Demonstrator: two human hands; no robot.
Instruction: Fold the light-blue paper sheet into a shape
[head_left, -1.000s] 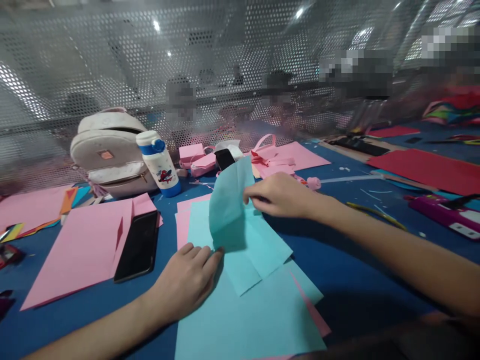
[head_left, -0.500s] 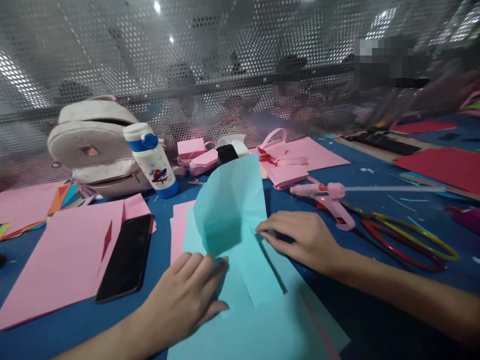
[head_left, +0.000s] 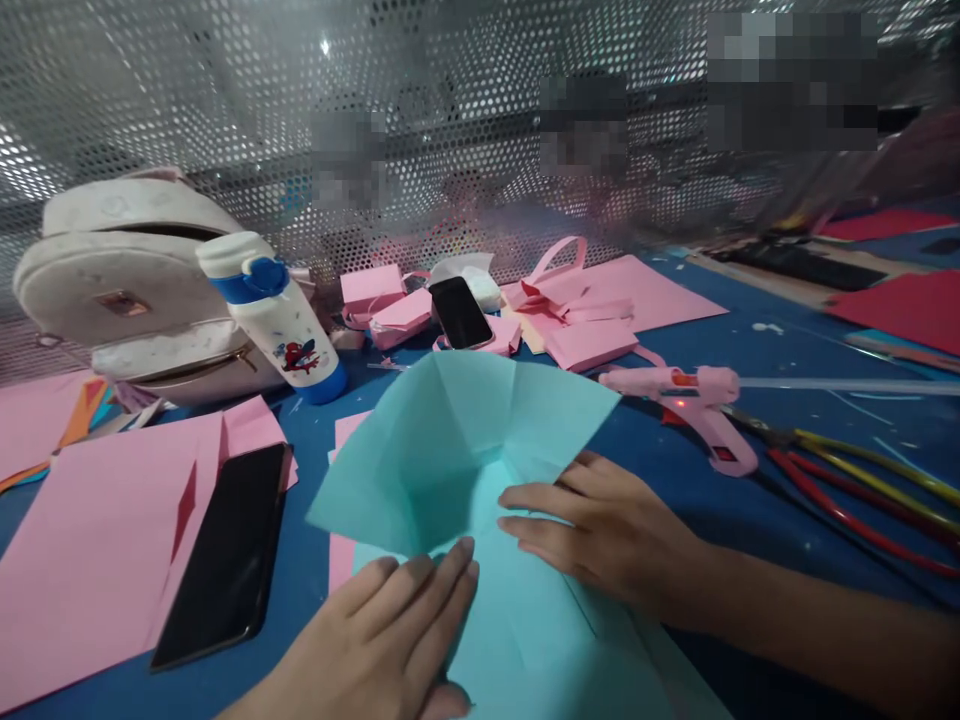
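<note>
A folded sheet of turquoise paper (head_left: 465, 430) stands up in front of me, its top flaring out round a shaded, open fold. On its near left side lies my left hand (head_left: 397, 630), the fingers stretched out together and resting against the lower paper. My right hand (head_left: 607, 530) is at the right side, with fingers extended over the fold and the thumb hidden. More turquoise paper (head_left: 570, 670) lies flat beneath, with a pink sheet (head_left: 341, 555) showing at its left. Both hands touch the paper and neither appears to grasp it.
To the right lie a pink glue gun (head_left: 697, 400) and red-and-yellow-handled pliers (head_left: 847, 470). At left are pink sheets (head_left: 105, 540), a black phone (head_left: 225, 560), a bottle (head_left: 277, 320) and a white backpack (head_left: 142, 290). Another phone (head_left: 461, 310) leans among pink paper pieces (head_left: 592, 345).
The top of the turquoise paper has spread wider and lower to both sides, uncovering the phone behind. My right hand has moved down along the fold. The view has shifted slightly.
</note>
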